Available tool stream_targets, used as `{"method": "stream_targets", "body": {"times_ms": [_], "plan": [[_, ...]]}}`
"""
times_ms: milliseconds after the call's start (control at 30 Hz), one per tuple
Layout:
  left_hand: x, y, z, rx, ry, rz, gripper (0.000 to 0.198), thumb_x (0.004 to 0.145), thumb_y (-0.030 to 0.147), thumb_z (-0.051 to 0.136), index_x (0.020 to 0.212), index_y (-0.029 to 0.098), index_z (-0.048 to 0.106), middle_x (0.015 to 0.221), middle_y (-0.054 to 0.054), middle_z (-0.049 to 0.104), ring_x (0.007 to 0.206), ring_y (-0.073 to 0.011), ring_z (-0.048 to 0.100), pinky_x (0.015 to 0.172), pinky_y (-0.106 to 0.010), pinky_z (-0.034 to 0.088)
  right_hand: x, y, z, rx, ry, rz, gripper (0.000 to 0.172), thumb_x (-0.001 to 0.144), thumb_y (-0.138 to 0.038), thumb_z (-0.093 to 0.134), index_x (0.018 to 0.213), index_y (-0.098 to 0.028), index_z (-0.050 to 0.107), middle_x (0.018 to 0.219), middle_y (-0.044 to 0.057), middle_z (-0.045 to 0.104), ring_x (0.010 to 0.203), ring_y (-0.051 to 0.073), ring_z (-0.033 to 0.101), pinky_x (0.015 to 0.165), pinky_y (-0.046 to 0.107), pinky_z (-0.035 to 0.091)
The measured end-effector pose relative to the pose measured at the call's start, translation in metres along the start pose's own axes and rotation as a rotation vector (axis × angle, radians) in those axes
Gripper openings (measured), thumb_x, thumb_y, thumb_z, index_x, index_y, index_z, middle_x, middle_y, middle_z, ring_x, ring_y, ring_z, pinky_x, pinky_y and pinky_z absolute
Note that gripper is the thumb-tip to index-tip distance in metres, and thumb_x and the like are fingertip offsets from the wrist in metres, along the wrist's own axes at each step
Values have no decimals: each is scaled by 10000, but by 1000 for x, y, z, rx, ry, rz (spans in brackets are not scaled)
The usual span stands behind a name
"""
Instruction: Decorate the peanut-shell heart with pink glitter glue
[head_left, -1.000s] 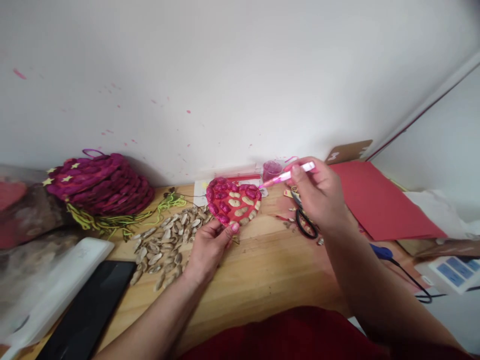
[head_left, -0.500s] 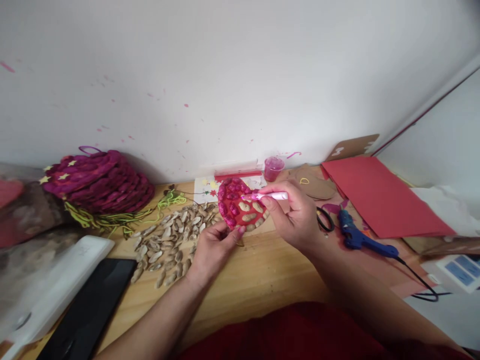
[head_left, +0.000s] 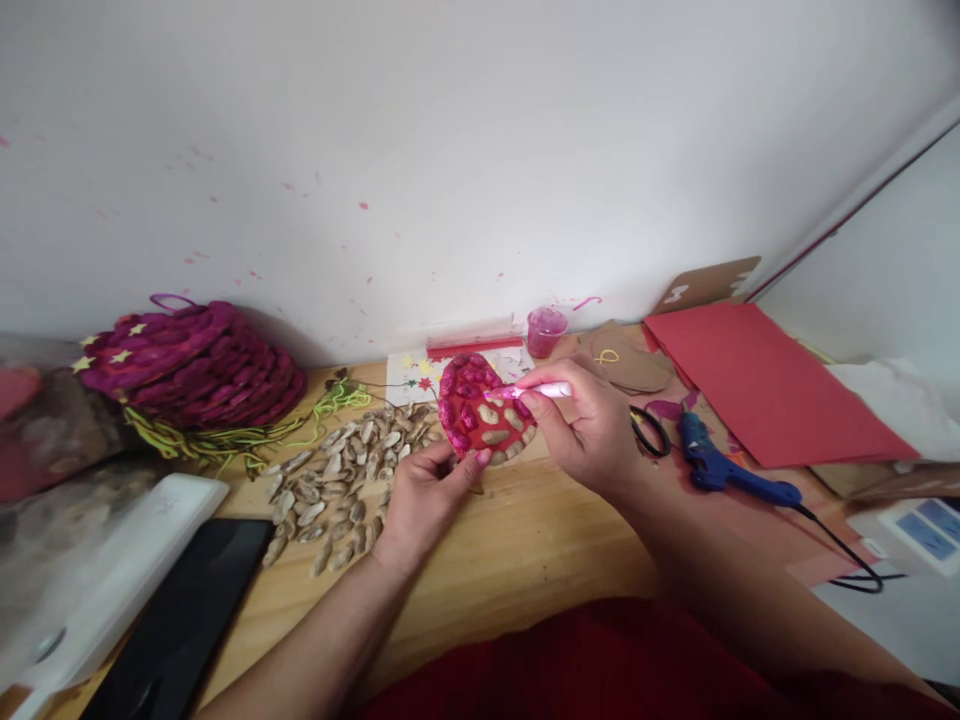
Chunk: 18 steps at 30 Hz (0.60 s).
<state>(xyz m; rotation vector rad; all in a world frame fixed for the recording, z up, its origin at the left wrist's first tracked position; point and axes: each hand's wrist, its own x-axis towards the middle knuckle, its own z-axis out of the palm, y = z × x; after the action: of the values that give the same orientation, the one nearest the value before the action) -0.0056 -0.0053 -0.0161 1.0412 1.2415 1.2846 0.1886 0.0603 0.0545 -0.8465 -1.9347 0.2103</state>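
My left hand (head_left: 433, 495) grips the lower edge of a red rounded plaque (head_left: 469, 425), tilted up above the wooden table, thumb on its front. Peanut shells cover the plaque: those on its left and top are painted magenta, while several toward the lower right are bare tan. In my right hand (head_left: 589, 425) is a paintbrush (head_left: 551, 391) with a white handle, pinched between thumb and fingers. Its pink-stained tip is at the middle of the plaque, by a bare shell; whether it touches I cannot tell. Loose peanut shells (head_left: 337, 480) lie left of my left hand.
A cup of magenta paint (head_left: 547, 332) stands by the wall. At left are a stack of magenta plaques (head_left: 217, 365) with green yarn and a black phone-like slab (head_left: 184, 615). Rightward lie a blue glue gun (head_left: 739, 480), black-handled scissors (head_left: 651, 432) and red sheets (head_left: 772, 385).
The plaque has turned slightly in my left hand. The brush tip remains around the plaque's middle, and the whole view has shifted a little.
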Motion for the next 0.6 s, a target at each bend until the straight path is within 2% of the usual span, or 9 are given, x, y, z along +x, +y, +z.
{"method": "stream_targets", "body": {"times_ms": [233,433,600], "plan": [[1,0,-1,57,24,-21,348,783,506,873,662,194,778,631,-16,631,658,-180,551,646,-280,426,0,3,-3,-65,22,-18,73,995,-248,647,1012,-281,710,928,33,792,915,256,706,881,460,522],[2,2,-1,153,42,-10,404,761,545,862,634,174,765,599,-10,610,573,-140,441,567,-271,324,0,2,-3,-32,-4,-2,75,998,-273,645,1011,-291,717,939,30,798,927,257,718,889,465,547],[2,5,0,180,57,26,389,781,527,828,637,176,741,570,13,557,557,-127,398,541,-256,295,-1,2,1,-44,-63,-34,82,1001,-263,641,986,-286,718,915,28,804,927,248,718,886,441,555]]}}
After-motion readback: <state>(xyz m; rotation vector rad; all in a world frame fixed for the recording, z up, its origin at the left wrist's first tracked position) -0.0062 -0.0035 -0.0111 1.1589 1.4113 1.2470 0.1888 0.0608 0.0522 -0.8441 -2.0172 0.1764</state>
